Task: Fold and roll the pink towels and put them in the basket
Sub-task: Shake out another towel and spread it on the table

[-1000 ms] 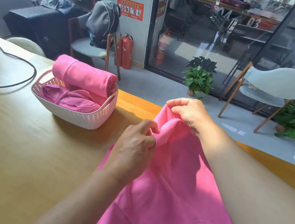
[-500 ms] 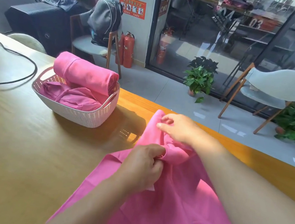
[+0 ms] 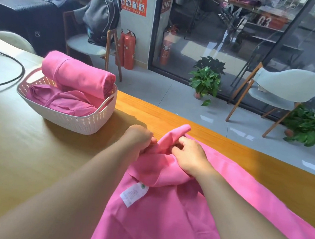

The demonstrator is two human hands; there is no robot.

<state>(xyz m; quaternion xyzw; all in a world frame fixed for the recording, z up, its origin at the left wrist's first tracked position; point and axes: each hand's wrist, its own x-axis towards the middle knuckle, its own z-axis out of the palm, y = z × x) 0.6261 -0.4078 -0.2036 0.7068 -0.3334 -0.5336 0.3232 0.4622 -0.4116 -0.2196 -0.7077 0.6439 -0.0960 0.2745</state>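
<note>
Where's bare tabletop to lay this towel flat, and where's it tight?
Free: wooden table left of the left hand, in front of the basket; also the strip beyond the towel by the far edge. Tight: the gap between basket and hands; the cable crosses the far-left corner.

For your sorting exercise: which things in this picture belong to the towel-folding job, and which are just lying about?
Job:
pink towel on the table, gripped by left hand and right hand
rolled towel
basket

Lying about:
black cable
fire extinguishers
grey backpack
potted plant
</note>
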